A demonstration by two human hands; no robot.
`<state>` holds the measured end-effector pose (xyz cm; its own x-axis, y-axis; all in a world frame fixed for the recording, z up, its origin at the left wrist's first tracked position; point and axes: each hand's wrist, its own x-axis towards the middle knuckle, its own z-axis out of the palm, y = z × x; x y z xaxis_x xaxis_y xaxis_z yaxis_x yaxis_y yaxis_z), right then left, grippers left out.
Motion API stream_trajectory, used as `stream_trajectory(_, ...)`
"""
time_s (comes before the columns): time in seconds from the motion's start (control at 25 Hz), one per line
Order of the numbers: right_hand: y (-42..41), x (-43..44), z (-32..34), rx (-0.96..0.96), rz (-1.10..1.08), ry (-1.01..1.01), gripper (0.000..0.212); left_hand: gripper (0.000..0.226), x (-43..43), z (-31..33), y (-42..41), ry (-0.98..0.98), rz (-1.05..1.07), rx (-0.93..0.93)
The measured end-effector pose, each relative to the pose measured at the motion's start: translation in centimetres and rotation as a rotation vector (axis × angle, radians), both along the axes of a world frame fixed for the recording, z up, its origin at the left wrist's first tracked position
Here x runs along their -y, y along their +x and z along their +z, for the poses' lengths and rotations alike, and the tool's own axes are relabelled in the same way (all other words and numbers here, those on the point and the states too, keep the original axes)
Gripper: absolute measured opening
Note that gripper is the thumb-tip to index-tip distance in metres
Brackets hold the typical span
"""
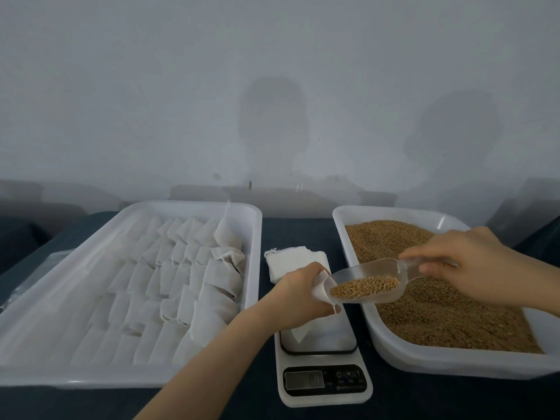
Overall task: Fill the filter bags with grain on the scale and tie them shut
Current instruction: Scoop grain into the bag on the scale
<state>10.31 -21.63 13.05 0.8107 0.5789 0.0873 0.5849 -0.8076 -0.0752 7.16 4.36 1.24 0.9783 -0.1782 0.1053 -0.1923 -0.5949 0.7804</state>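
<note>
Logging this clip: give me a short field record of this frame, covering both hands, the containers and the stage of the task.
left hand: holds an open bag over the scale
right hand: grips a clear scoop by its handle, grain in it, lip at the bag's mouth
left tray: rows of white bags
right tray: more grain
behind scale: stack of flat bags
scale display: unreadable
stage: filling; bag not yet tied

Head camera looks forward and down, close over the scale [321, 359].
</note>
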Motion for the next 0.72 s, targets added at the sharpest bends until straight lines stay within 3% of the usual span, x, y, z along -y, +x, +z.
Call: stream_trajectory(0.72, 0.1, -2.4, 2.6, 0.195, 0.049, -0.191, 0.024, 0.044, 0.5, 0.7, -0.6, -0.084, -0.011, -0.081)
